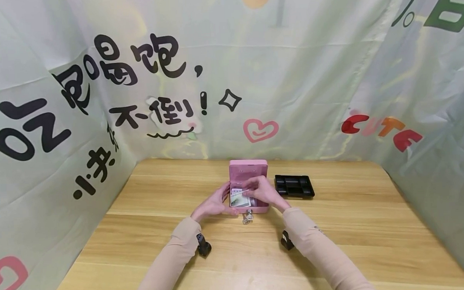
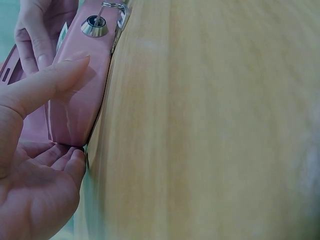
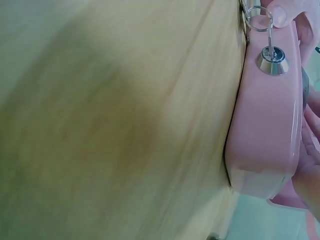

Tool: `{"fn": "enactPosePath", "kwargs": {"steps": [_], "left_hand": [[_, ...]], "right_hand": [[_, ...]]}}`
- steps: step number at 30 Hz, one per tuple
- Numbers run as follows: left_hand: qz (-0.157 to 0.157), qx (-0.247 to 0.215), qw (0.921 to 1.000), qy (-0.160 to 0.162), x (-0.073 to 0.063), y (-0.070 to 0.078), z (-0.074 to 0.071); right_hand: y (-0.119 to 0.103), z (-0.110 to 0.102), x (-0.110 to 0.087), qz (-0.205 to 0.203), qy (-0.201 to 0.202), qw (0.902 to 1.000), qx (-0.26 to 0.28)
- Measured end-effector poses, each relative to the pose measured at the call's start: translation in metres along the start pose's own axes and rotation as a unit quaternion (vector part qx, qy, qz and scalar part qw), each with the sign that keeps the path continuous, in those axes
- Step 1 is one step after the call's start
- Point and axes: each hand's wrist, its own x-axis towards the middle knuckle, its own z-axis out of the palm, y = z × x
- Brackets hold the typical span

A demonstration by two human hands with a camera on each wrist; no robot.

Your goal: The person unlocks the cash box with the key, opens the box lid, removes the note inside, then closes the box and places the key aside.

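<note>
A pink metal cash box (image 1: 238,172) stands on the wooden table with its lid raised, and banknotes (image 1: 239,200) lie inside at the left. My left hand (image 1: 215,202) holds the box's front left corner. In the left wrist view its thumb (image 2: 55,80) lies across the front wall and its fingers curl at the side. My right hand (image 1: 265,190) reaches into the box from the right, pinching a banknote by its edge; the wall hides its fingertips in the right wrist view. A key with a ring (image 3: 270,37) sits in the front lock (image 3: 273,62).
A black compartment tray (image 1: 295,186) lies on the table just right of the box. Printed fabric (image 1: 291,87) hangs behind the table and along both sides. Dark wrist-camera mounts (image 1: 203,246) stick out below both sleeves, close over the tabletop (image 1: 244,264).
</note>
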Motion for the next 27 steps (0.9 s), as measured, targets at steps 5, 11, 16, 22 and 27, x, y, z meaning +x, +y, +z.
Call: {"fn": "enactPosePath", "kwargs": {"steps": [5, 11, 16, 22, 27], "left_hand": [[-0.001, -0.004, 1.0, 0.001, 0.0, -0.0009, -0.0001], [0.004, -0.005, 1.0, 0.001, -0.0011, 0.0012, 0.0003], [-0.002, 0.001, 1.0, 0.005, -0.0019, 0.0027, 0.0009], [0.0, 0.012, 0.9999, 0.011, -0.0019, 0.0036, 0.0013], [-0.002, 0.021, 0.9997, 0.014, -0.002, 0.003, 0.0014]], "right_hand": [[-0.0033, 0.001, -0.0003, 0.028, -0.003, 0.9996, 0.006], [-0.0065, 0.0017, -0.001, 0.056, -0.003, 0.9984, 0.002], [-0.0065, 0.0013, -0.0017, 0.043, 0.005, 0.999, 0.004], [-0.0037, -0.0005, -0.0033, 0.038, 0.028, 0.9989, -0.002], [-0.0042, -0.0023, -0.0067, 0.053, 0.055, 0.997, 0.011]]}}
